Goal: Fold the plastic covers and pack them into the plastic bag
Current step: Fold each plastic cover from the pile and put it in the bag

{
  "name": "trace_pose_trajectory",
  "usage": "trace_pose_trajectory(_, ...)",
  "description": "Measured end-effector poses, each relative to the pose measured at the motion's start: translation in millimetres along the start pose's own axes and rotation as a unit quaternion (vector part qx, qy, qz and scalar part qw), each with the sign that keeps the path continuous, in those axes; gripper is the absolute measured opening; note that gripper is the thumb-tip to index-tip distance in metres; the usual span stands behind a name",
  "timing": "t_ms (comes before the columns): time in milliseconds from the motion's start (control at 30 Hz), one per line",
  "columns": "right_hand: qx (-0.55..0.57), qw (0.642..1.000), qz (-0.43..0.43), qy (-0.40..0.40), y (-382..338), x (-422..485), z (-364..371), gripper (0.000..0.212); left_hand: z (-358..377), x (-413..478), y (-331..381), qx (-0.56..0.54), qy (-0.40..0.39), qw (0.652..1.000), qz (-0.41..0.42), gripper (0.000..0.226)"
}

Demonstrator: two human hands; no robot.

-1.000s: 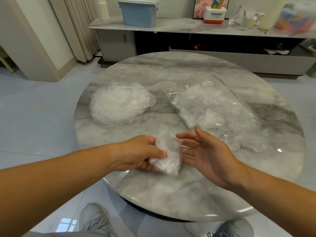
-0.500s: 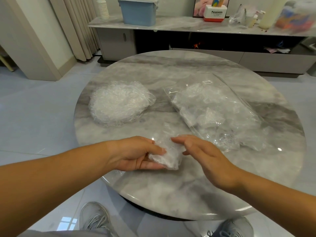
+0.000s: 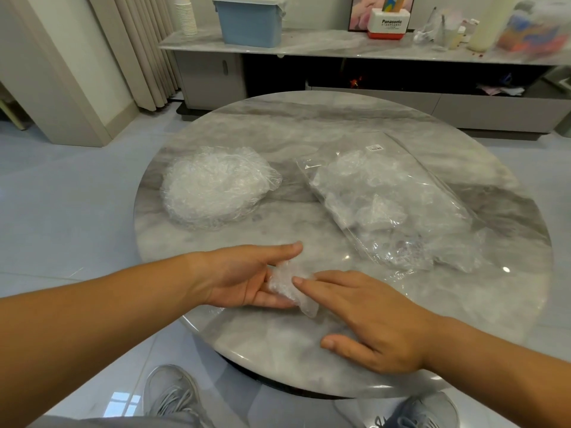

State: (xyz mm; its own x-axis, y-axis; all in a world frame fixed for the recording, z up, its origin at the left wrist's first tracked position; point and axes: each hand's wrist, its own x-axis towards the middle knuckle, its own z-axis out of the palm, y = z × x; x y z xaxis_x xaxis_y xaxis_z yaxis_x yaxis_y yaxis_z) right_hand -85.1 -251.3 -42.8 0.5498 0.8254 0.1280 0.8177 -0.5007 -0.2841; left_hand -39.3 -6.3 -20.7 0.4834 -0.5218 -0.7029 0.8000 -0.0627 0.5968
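Pressing flat on a small folded plastic cover [image 3: 290, 290], the right hand [image 3: 380, 322] lies palm down with its fingers straight and its thumb splayed out toward the near rim of the round marble counter [image 3: 278, 344]; only its fingertips [image 3: 298, 281] reach the crinkled clear film. The left hand [image 3: 238, 276] meets it from the other side, released rather than clenched: its lower fingers run straight under the cover's left edge, and its thumb stretches out above the cover without pinching it. The cover itself sits between the two hands near the counter's front edge, one clear corner poking out toward the person. Farther back on the left rests a rounded pile of plastic covers [image 3: 216, 186], loose and frothy white (how many there are cannot be told). To the right of it, well apart from the hands, a long transparent plastic bag [image 3: 392, 205] lies slanted across the counter with several bunched covers already inside and a small white label [image 3: 374, 147] near its far end. Beyond the counter stands a low sideboard [image 3: 340, 46] carrying a blue lidded bin [image 3: 250, 24], a red-and-white Panasonic box [image 3: 390, 24] and a stack of paper cups [image 3: 186, 15], with a pleated curtain [image 3: 139, 41] at the left. Grey sneakers [image 3: 173, 393] show on the tiled floor below.
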Motion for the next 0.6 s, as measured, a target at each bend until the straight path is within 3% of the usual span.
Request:
trace_pose_trajectory(167, 0.011, 0.999, 0.018, -0.037, 0, 0, 5, 0.076, 5, 5, -8, 0.051, 0.072, 0.996, 0.005, 0.026)
trace_pose_trajectory(300, 0.087, 0.993, 0.061, 0.054, -3, -2, 4, 0.07, 4, 6, -4, 0.019, 0.087, 0.995, 0.048, 0.032)
trace_pose_trajectory(367, 0.168, 0.97, 0.129, 0.118, -8, -1, 2, 0.061, 4, 7, -3, 0.015, 0.103, 0.992, 0.074, 0.035)
trace_pose_trajectory(400, 0.227, 0.946, 0.183, 0.142, -11, 1, -2, 0.053, 5, 8, -2, 0.018, 0.114, 0.989, 0.088, 0.034)
trace_pose_trajectory(467, 0.385, 0.864, 0.28, 0.162, -15, 9, -12, 0.034, 11, 9, -2, 0.031, 0.131, 0.983, 0.122, 0.033)
trace_pose_trajectory(533, 0.517, 0.777, 0.323, 0.157, -12, 13, -18, 0.031, 21, 11, -1, 0.06, 0.137, 0.976, 0.16, 0.034)
trace_pose_trajectory(600, 0.571, 0.724, 0.357, 0.149, -10, 9, -24, 0.035, 34, 12, 3, 0.092, 0.144, 0.967, 0.191, 0.035)
